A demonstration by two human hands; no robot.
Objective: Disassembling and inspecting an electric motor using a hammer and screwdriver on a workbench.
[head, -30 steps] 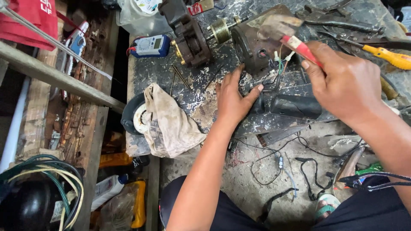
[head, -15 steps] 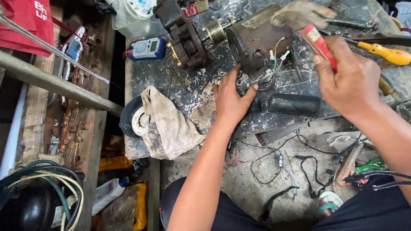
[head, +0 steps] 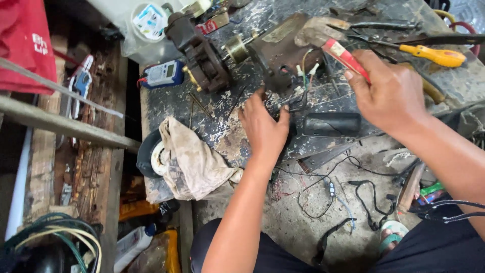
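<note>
i see the left hand [head: 262, 132] lying flat on the workbench [head: 202, 108], its fingers spread and pressing on a small bunch of wires [head: 298, 96] that comes out of the dark motor housing [head: 283, 50] at the back of the bench. the right hand [head: 391, 96] is closed around a red-handled tool [head: 346, 58], the thumb and fingers wrapped on the handle, and the tip of the tool points toward the wire ends just beside the housing; i cannot tell if the tip already touches them. the wires are thin and their bare ends stand close together, so in my judgement the first risk is that the tool slips and pulls or breaks one of them, or pushes two ends into contact. the left fingertips are very near to where the tool works, so a slip could also hit them. the bench surface is rough and crowded: a black oblong case [head: 331, 124] lies just beside the left hand, a yellow-handled screwdriver [head: 437, 55] lies behind the right hand, and a dirty rag [head: 194, 162] hangs over the near edge. an elbow or wrist movement could knock one of these down to the floor, where more loose cables [head: 323, 194] lie. the blue multimeter [head: 164, 75] near the left edge could fall in the same way.
</note>
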